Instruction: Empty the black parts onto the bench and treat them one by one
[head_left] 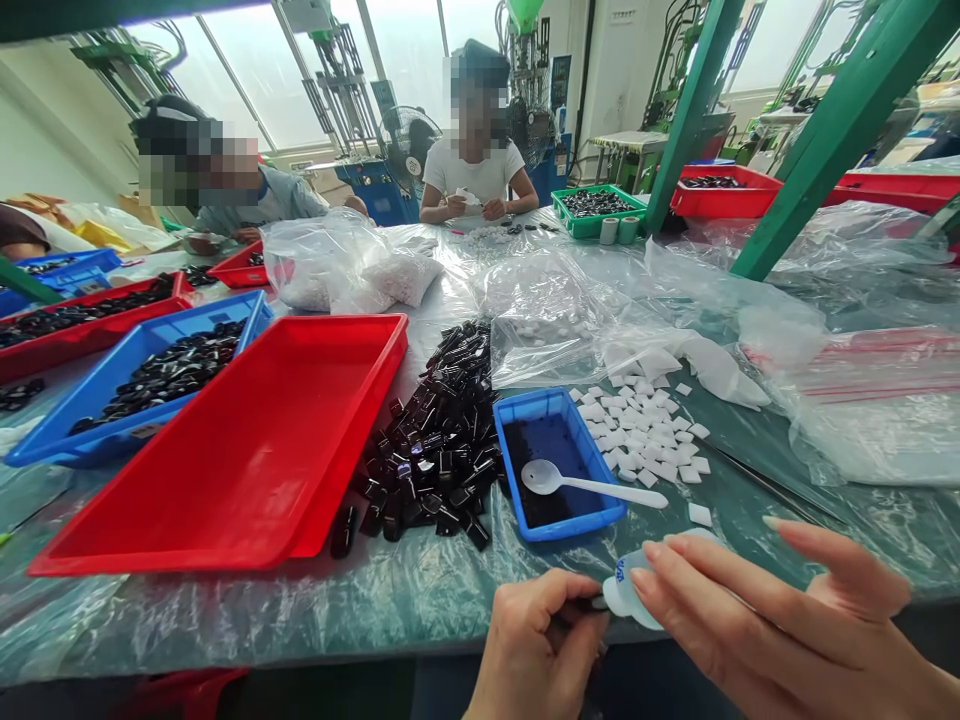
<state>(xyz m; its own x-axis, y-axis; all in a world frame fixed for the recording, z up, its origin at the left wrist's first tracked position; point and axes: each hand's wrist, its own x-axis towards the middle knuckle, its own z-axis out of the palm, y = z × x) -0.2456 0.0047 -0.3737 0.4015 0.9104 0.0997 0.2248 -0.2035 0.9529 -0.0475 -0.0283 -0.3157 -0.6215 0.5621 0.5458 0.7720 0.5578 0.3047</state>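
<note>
At the table's front edge my left hand (536,640) pinches a small dark piece (574,608), mostly hidden by the fingers. My right hand (765,610) holds a translucent white squeeze bottle (630,590) on its side, its tip pointing left and touching or nearly touching the dark piece. Behind the hands, a white spoon (600,487) lies across a small blue tray (506,440) with dark grains in it. White square pieces (645,430) are scattered to its right, with one (700,514) nearer my right hand. A heap of glossy black pieces (442,450) lies left of the tray.
An empty red tray (225,450) fills the left front, beside a blue tray (37,440) of black pieces. Tweezers (765,480) lie at the right. Plastic bags (885,400) cover the right side. Two people sit across the table, and green posts (840,130) rise at the right.
</note>
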